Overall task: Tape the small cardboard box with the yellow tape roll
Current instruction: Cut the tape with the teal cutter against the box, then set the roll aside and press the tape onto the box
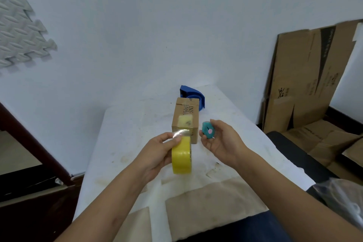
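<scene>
Yellow tape roll (181,156) gripped by left hand (157,152); right hand (221,141) holds teal cutter (208,130) (blade unclear). Keep strip taut against cardboard box (185,120), cut close.

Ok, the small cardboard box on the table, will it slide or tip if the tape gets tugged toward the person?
Probably slides first. The small cardboard box lies on its long side on the smooth white table, so tipping seems unlikely. It looks light, and neither hand holds it: the left hand grips the yellow tape roll, the right hand a teal cutter.

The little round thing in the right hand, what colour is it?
Teal, with a pink dot in the middle, seen in the head view.
</scene>
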A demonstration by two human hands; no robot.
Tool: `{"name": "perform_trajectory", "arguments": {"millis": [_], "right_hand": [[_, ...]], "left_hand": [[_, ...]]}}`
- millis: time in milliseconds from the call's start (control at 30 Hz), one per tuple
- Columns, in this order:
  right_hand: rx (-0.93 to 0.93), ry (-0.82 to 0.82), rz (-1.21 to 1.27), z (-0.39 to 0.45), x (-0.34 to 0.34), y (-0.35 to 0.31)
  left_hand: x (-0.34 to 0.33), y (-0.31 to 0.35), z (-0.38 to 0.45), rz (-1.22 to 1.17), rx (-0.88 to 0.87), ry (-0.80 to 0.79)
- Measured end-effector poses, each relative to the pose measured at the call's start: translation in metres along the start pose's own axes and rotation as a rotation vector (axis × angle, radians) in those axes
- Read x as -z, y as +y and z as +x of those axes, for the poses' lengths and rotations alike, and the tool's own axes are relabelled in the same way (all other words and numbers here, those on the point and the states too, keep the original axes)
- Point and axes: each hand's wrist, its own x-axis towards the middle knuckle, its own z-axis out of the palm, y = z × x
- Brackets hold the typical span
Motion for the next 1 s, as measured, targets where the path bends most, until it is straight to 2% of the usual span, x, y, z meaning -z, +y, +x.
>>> {"name": "perform_trajectory", "arguments": {"millis": [167,233,333,500,667,733,867,1000], "right_hand": [[0.142,0.032,-0.613,-0.015,0.009,0.004],[0.178,0.022,-0.767,-0.021,0.012,0.006],[0.219,0.014,-0.834,-0.027,0.017,0.008],[0.390,0.167,-0.937,-0.027,0.033,0.004],[0.360,0.190,-0.955,-0.026,0.042,-0.012],[0.411,0.227,-1.000,-0.023,0.047,-0.019],[0.597,0.354,-1.294,-0.013,0.056,-0.037],[0.662,0.455,-1.806,-0.001,0.065,-0.051]], "left_hand": [[-0.026,-0.010,0.004,-0.095,0.011,0.015],[-0.036,-0.013,0.006,-0.103,0.001,0.008],[-0.048,-0.015,0.009,-0.133,-0.008,0.005],[-0.072,-0.017,0.017,-0.169,0.001,-0.050],[-0.092,-0.016,0.025,-0.089,-0.010,-0.050],[-0.095,-0.015,0.028,-0.065,-0.014,-0.076],[-0.093,-0.013,0.029,0.012,-0.038,-0.105],[-0.077,-0.007,0.031,0.062,-0.086,-0.039]]}}
